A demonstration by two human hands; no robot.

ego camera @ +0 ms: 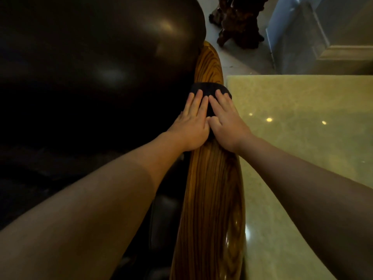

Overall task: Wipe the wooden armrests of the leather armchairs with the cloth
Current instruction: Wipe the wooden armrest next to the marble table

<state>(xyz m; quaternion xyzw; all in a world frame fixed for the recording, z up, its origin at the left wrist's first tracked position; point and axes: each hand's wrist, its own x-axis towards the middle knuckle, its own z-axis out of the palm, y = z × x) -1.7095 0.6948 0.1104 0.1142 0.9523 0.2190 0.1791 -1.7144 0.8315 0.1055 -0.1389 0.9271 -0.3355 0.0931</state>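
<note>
A: How are the hands placed?

B: Both arms are stretched forward and bare to the elbow. The left hand (192, 126) and the right hand (226, 126) are laid palm down, side by side, on a dark cloth (210, 89). The inner edges of the two hands are touching near the thumbs.

A: And the grip of each?

B: Nothing is pinched. The fingers (196, 102) of the left hand are held straight and close together, flat on the cloth. The right hand's fingers are likewise extended, slightly fanned, and pressed flat. The cloth is held down by the palms rather than grasped.

A: Where is the cloth found?

B: It is draped across the wooden armrest (212, 199), about midway along its visible length, with its far edge showing beyond the fingertips. The rest is covered by the hands.

A: What is seen around the armrest?

B: The striped, glossy wood is bordered on the left by the dark leather armchair (90, 67), whose rounded back is lit by a few highlights. On the right, just beside the armrest, a pale polished stone bench (302, 118) is seen. A carved dark wooden stand (240, 23) is set on the floor farther back.
</note>
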